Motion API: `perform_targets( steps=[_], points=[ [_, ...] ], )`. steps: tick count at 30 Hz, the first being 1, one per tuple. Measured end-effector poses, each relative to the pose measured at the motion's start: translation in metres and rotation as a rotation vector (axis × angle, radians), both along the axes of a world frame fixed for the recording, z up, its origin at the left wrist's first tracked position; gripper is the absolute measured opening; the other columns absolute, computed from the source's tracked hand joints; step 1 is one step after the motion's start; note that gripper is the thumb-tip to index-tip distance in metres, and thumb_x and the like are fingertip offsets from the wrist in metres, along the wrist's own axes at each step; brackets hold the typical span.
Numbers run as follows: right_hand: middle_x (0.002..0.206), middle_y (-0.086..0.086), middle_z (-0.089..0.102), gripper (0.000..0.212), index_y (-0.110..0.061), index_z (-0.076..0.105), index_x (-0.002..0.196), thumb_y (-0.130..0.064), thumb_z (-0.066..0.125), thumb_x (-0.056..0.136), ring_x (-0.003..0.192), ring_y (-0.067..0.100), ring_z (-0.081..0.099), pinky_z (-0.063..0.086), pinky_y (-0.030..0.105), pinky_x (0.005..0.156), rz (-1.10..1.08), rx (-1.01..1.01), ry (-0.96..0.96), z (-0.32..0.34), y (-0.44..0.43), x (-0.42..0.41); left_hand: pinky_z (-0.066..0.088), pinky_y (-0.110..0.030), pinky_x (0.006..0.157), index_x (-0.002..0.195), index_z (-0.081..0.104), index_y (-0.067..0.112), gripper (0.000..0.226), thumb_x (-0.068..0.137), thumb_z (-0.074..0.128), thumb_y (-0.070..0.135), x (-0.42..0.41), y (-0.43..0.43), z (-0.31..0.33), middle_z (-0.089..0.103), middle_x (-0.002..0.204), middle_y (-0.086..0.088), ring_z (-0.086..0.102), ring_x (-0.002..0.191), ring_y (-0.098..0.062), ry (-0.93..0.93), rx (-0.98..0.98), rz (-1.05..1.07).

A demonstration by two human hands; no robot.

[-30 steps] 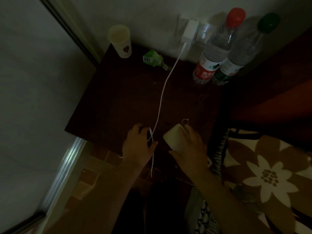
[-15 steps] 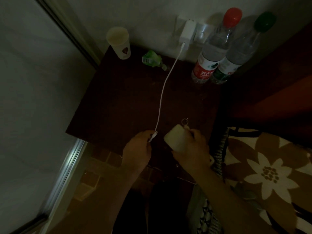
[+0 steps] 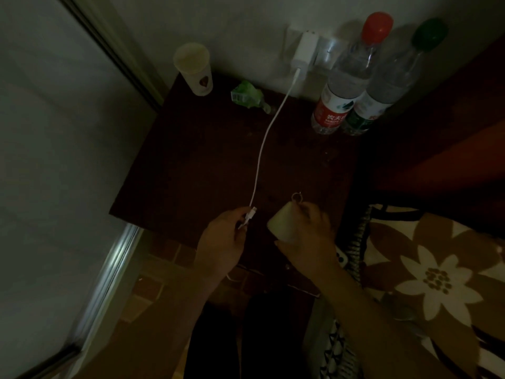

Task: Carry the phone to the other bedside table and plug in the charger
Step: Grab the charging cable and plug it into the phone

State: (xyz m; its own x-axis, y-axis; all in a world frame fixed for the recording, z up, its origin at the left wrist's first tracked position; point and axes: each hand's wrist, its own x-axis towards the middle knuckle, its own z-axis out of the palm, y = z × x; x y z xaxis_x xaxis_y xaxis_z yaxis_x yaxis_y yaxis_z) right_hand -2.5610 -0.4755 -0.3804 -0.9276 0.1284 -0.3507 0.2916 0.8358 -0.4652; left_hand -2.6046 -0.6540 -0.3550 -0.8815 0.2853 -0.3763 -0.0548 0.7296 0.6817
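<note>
The room is dim. My right hand [image 3: 308, 236] grips a pale phone [image 3: 282, 224] with a small metal ring at its top, held over the near edge of the dark bedside table [image 3: 213, 165]. My left hand [image 3: 222, 239] pinches the plug end of a white charging cable [image 3: 263, 149] just left of the phone; plug and phone are apart. The cable runs up across the table to a white charger brick [image 3: 304, 49] seated in the wall socket.
A paper cup [image 3: 195, 68] and a green object [image 3: 247, 95] stand at the table's back. Two water bottles, one red-capped [image 3: 345, 77] and one green-capped [image 3: 393, 77], stand back right. A flower-patterned bed cover [image 3: 437, 274] lies to the right, a glass door frame [image 3: 114, 269] left.
My left hand slid along the cable from a loose loop to its plug end and pulled it taut. The right hand with the phone has barely moved.
</note>
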Motion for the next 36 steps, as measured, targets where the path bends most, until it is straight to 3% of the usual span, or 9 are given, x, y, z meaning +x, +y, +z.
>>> perform_targets(
  steps=[3,6,10,15,18,23,30,36],
  points=[
    [0.139,0.008,0.032,0.09,-0.017,0.025,0.144,-0.038,0.074,0.072,0.122,0.026,0.034,0.038,0.037,0.098,-0.05,-0.123,0.084,0.008,0.004,0.006,0.037,-0.003,0.079,0.127,0.051,0.026,0.037,0.092,0.049,0.015,0.0,-0.003,0.012,0.06,0.122,0.004,0.053,0.104,-0.002,0.031,0.024,-0.013],
    [0.138,0.005,0.03,0.093,-0.017,0.025,0.144,-0.039,0.076,0.07,0.119,0.016,0.036,0.033,0.025,0.094,-0.115,-0.237,0.114,0.022,0.003,0.011,0.039,-0.004,0.078,0.125,0.054,0.025,0.034,0.092,0.05,0.016,0.002,-0.005,0.033,0.062,0.118,0.003,0.055,0.1,-0.002,0.068,0.049,-0.007],
    [0.137,0.003,0.029,0.094,-0.018,0.027,0.144,-0.041,0.078,0.068,0.114,0.001,0.026,0.031,0.022,0.095,-0.169,-0.334,0.165,0.057,-0.004,0.016,0.039,-0.001,0.079,0.121,0.057,0.025,0.032,0.091,0.052,0.018,0.001,-0.005,0.076,0.061,0.113,0.009,0.053,0.093,0.008,0.102,0.11,0.005],
    [0.14,-0.001,0.03,0.094,-0.022,0.026,0.144,-0.043,0.077,0.068,0.119,0.003,0.029,0.031,0.023,0.094,-0.177,-0.359,0.247,0.128,-0.007,0.016,0.037,0.001,0.078,0.115,0.059,0.031,0.027,0.089,0.054,0.026,-0.002,-0.005,0.15,0.057,0.104,0.021,0.05,0.095,0.02,0.117,0.172,0.027],
    [0.142,0.0,0.03,0.094,-0.023,0.024,0.144,-0.043,0.076,0.068,0.124,0.013,0.033,0.032,0.029,0.098,-0.161,-0.369,0.299,0.175,-0.006,0.013,0.036,0.001,0.076,0.108,0.061,0.035,0.023,0.087,0.057,0.027,-0.003,-0.007,0.196,0.057,0.098,0.027,0.051,0.094,0.019,0.201,0.174,0.023],
    [0.136,-0.005,0.031,0.094,-0.027,0.024,0.144,-0.042,0.076,0.067,0.11,-0.006,0.026,0.03,0.022,0.092,-0.158,-0.356,0.419,0.239,-0.005,0.015,0.036,0.0,0.069,0.101,0.066,0.028,0.018,0.084,0.063,0.025,-0.003,-0.015,0.253,0.059,0.087,0.021,0.053,0.086,0.013,0.347,0.149,0.051],
    [0.136,-0.001,0.035,0.092,-0.02,0.029,0.143,-0.033,0.078,0.067,0.116,0.006,0.035,0.035,0.024,0.094,-0.118,-0.351,0.466,0.297,-0.021,0.014,0.037,-0.004,0.067,0.1,0.067,0.028,0.017,0.084,0.063,0.025,-0.015,-0.036,0.309,0.059,0.087,0.013,0.054,0.081,0.0,0.437,0.142,-0.02],
    [0.137,-0.01,0.032,0.095,-0.026,0.027,0.143,-0.037,0.078,0.064,0.12,0.004,0.033,0.034,0.021,0.097,-0.135,-0.324,0.475,0.328,-0.052,0.013,0.041,-0.008,0.07,0.105,0.067,0.028,0.022,0.083,0.063,0.024,-0.033,-0.064,0.347,0.063,0.088,0.014,0.056,0.082,-0.001,0.456,0.203,-0.151]
  ],
)
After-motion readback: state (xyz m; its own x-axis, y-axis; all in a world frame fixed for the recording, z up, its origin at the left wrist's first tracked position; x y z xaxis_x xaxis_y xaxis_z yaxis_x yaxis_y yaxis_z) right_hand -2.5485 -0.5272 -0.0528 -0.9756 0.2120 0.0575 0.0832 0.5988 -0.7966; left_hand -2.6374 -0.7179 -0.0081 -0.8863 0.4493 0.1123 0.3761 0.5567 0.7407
